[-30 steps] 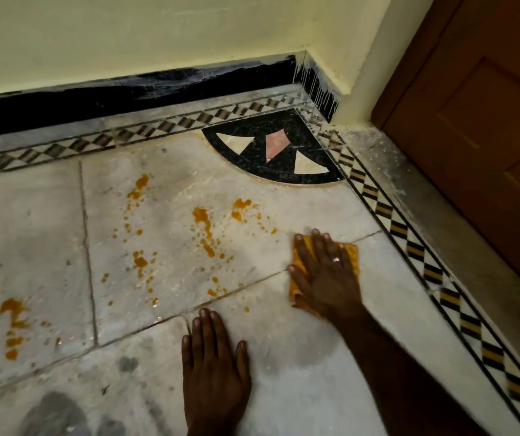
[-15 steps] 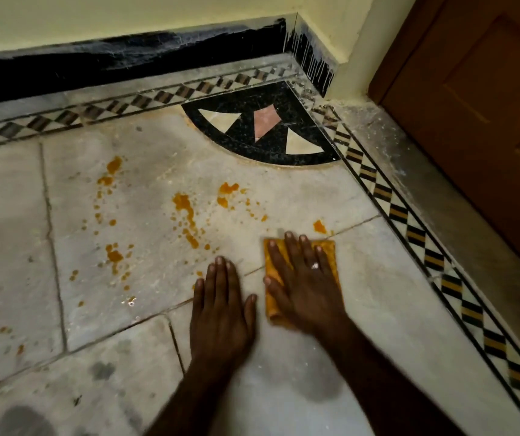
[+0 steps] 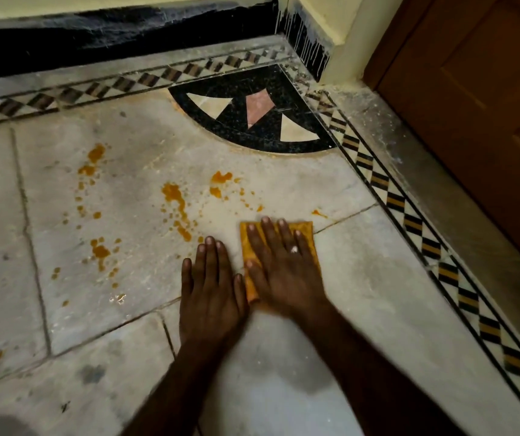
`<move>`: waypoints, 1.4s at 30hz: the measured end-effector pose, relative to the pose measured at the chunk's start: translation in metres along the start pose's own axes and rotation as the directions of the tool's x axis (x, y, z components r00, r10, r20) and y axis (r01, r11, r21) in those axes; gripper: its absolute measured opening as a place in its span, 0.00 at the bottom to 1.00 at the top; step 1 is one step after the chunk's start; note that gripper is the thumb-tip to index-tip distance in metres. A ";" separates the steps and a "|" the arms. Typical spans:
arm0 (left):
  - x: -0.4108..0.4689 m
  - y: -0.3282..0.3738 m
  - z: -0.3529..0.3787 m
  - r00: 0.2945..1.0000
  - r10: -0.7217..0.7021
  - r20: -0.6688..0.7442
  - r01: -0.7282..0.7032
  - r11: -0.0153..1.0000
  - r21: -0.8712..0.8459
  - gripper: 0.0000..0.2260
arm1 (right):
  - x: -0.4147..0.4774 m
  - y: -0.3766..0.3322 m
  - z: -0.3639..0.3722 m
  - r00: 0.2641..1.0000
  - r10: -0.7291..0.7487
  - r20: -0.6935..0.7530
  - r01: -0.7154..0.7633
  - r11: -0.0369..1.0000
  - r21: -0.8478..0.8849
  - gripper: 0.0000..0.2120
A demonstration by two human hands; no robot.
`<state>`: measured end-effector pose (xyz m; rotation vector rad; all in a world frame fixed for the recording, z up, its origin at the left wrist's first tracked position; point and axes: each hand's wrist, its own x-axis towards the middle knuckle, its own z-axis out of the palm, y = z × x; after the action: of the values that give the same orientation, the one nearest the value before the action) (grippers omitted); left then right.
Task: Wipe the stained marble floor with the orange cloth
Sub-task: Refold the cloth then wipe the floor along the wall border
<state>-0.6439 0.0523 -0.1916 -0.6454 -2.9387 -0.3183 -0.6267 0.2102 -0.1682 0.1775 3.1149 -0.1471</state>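
Orange cloth flat on grey marble floor; orange stains spattered L & ahead.

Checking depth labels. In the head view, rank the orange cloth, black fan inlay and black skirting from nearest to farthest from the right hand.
1. orange cloth, pressed under the right hand.
2. black fan inlay, ahead in the floor's corner.
3. black skirting, beyond the inlay, along the wall.

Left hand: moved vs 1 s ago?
Yes. The left hand went forward toward the wall: its fingertips were short of the diagonal floor seam, now past it, beside the orange cloth.
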 end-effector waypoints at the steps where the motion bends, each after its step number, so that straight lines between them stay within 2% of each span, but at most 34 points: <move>1: 0.001 -0.001 -0.001 1.000 0.003 0.010 -0.003 1.000 -0.005 0.28 | 0.023 0.014 -0.003 1.000 0.008 0.031 -0.008 1.000 -0.008 0.31; 3: 0.003 -0.002 -0.004 1.000 0.006 0.026 -0.005 1.000 -0.018 0.28 | 0.054 0.051 -0.015 0.994 0.080 0.076 -0.077 0.996 -0.042 0.32; 6: 0.003 -0.008 -0.009 0.999 -0.006 0.044 0.007 1.000 -0.018 0.29 | 0.051 0.106 -0.021 0.955 0.253 0.156 -0.239 0.966 -0.100 0.33; 8: 0.001 -0.010 -0.009 0.999 -0.017 0.047 0.017 1.000 -0.011 0.28 | 0.020 0.121 -0.015 0.916 0.378 0.134 -0.362 0.923 -0.127 0.34; 11: 0.002 -0.006 -0.009 0.999 -0.020 0.040 0.021 0.999 -0.033 0.28 | -0.037 0.080 -0.004 0.862 0.507 0.012 -0.503 0.859 -0.097 0.33; 13: 0.002 -0.004 -0.006 1.000 -0.007 0.018 0.008 0.999 -0.036 0.27 | -0.056 0.028 0.000 0.901 0.434 -0.008 -0.434 0.899 -0.055 0.34; 15: 0.000 -0.006 -0.004 1.000 0.012 -0.016 -0.013 0.999 -0.036 0.27 | -0.047 -0.008 0.001 0.968 0.250 0.003 -0.250 0.968 -0.014 0.33; 17: 0.000 -0.008 -0.003 0.999 0.017 -0.036 -0.018 1.000 -0.022 0.27 | -0.013 -0.011 0.001 0.997 0.077 0.003 -0.077 0.997 0.006 0.32; 18: 0.000 -0.009 -0.004 0.999 0.014 -0.037 -0.015 1.000 -0.013 0.27 | 0.008 -0.002 -0.001 0.999 0.039 0.006 -0.039 0.999 0.008 0.32; 20: -0.001 -0.011 -0.005 1.000 0.009 -0.028 -0.009 1.000 -0.006 0.27 | 0.041 0.033 -0.009 0.995 0.092 0.039 -0.092 0.996 -0.020 0.32; 23: -0.001 -0.017 -0.010 1.000 -0.007 0.004 0.007 1.000 0.001 0.28 | 0.046 0.096 -0.012 0.946 0.302 0.120 -0.293 0.952 -0.090 0.34; 25: -0.002 -0.026 -0.012 0.999 -0.033 0.022 0.033 0.999 0.005 0.28 | 0.015 0.107 -0.008 0.927 0.365 0.085 -0.352 0.926 -0.135 0.35; 27: -0.005 -0.030 -0.014 0.999 -0.045 0.026 0.045 0.999 0.007 0.28 | -0.028 0.084 -0.003 0.916 0.401 -0.002 -0.398 0.909 -0.126 0.33; 29: -0.009 -0.035 -0.015 0.997 -0.075 0.024 0.075 0.997 0.007 0.28 | -0.067 0.032 0.004 0.934 0.355 -0.036 -0.357 0.931 -0.083 0.32; 31: -0.013 -0.039 -0.014 0.996 -0.092 0.006 0.092 0.996 0.006 0.28 | -0.085 -0.023 0.007 0.976 0.215 -0.046 -0.217 0.975 -0.050 0.33; 34: -0.018 -0.049 -0.013 0.992 -0.124 -0.027 0.124 0.992 0.038 0.27 | -0.058 -0.071 0.010 0.999 -0.005 -0.033 0.006 0.999 0.033 0.32; 36: -0.022 -0.062 -0.014 0.982 -0.177 -0.064 0.181 0.981 0.067 0.27 | -0.020 -0.080 0.011 0.994 -0.102 -0.048 0.105 0.993 0.052 0.31; 38: -0.026 -0.070 -0.018 0.977 -0.201 -0.070 0.206 0.976 0.070 0.27 | 0.020 -0.069 0.010 0.992 -0.121 -0.029 0.123 0.992 0.043 0.31; 42: -0.022 -0.071 -0.023 0.984 -0.177 -0.014 0.177 0.984 0.029 0.27 | 0.065 -0.025 0.003 1.000 -0.005 0.028 0.006 0.999 -0.033 0.31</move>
<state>-0.6525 -0.0245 -0.1858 -0.3773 -2.9893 -0.2925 -0.6938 0.1923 -0.1707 0.1650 3.0876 -0.0969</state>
